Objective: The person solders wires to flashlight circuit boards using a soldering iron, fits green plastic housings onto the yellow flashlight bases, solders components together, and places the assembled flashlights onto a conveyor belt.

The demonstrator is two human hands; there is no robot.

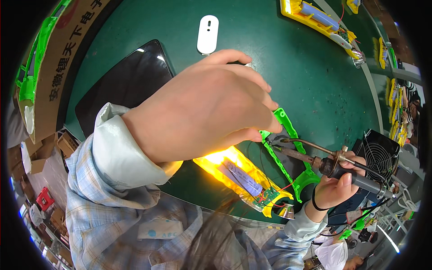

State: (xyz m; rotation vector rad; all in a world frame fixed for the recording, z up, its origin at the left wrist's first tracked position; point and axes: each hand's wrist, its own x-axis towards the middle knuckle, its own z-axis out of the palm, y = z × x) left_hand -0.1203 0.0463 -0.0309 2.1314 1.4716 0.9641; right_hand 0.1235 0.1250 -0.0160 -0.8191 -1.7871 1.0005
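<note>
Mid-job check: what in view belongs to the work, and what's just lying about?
Seemingly in use:
soldering iron, in the right hand
green casing, at the left hand
yellow casing with blue cell

Apparently lying about:
white rounded device
dark glossy slab
cardboard box

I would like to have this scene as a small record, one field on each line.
Left hand: at the upper end of the green casing, grip unclear
Right hand: holds a soldering iron
Near yellow casing: contains a battery cell and circuit board; left end glows
Far yellow casing: upper right
Worktop: green
Also there: white oblong device, dark glossy panel
</note>
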